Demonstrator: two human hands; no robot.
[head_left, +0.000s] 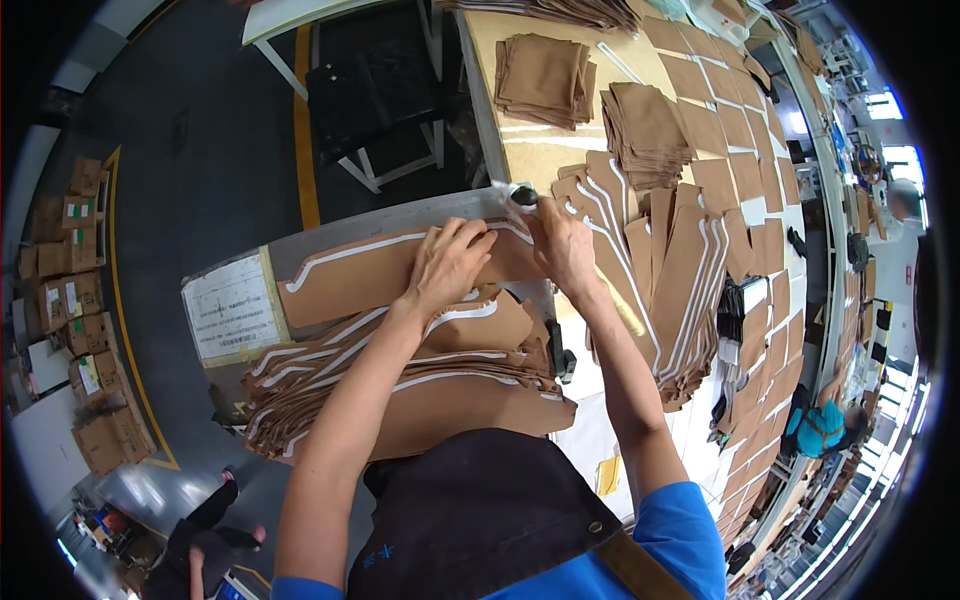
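A long brown panel [350, 278], apparently leather or fabric, lies on the grey bench, with a white strip [370, 243] along its far edge. My left hand [450, 262] rests on it, its bent fingertips pressing down by the strip. At the panel's right end, my right hand [566, 248] grips what looks like a hammer [622, 302]. Its pale wooden handle passes under my wrist, and its dark and whitish head is blurred beyond my fingers. Nearer me, a pile of similar brown panels [420, 385] with white strips fans out, partly behind my left forearm.
On the table to the right are more stripped panels [680, 290] and stacks of brown squares [545, 80]. Brown pieces in rows [735, 120] cover its far side. A printed sheet [232, 310] is taped at the bench's left end. Cardboard boxes [85, 300] stand left; other people [825, 425] are around.
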